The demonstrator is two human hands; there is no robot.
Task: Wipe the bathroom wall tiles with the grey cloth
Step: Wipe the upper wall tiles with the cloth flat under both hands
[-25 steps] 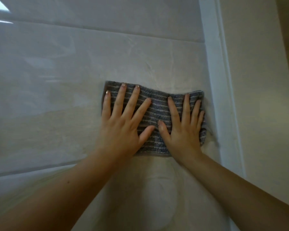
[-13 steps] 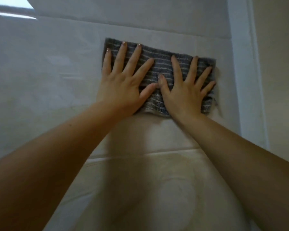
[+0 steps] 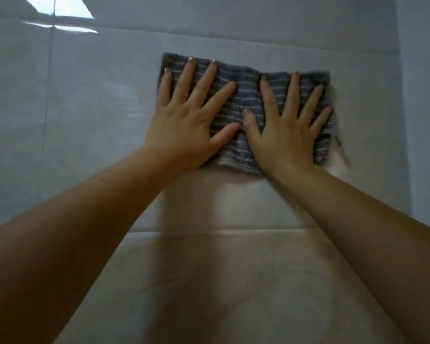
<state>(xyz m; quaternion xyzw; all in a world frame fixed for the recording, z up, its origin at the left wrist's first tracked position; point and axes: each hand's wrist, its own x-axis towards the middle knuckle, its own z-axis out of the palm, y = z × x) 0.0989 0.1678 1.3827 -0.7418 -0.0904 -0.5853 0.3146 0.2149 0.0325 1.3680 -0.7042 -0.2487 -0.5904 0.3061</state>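
Note:
A grey cloth [image 3: 246,95] with thin white stripes lies flat against the glossy pale wall tiles [image 3: 90,120], in the upper middle of the view. My left hand [image 3: 186,120] presses on its left half with fingers spread and straight. My right hand [image 3: 286,132] presses on its right half the same way, thumb beside my left thumb. Both palms cover the cloth's lower part. A loose thread hangs from the cloth's right edge.
A white vertical trim strip [image 3: 415,120] runs down the right side, just past the cloth. Horizontal grout lines cross the tiles above the cloth [image 3: 233,33] and below my wrists [image 3: 233,230]. A window reflection [image 3: 60,11] glares at top left.
Both hands have slid the cloth up the wall from the lower tile to near the upper grout line; in the last half second it eased slightly lower in view.

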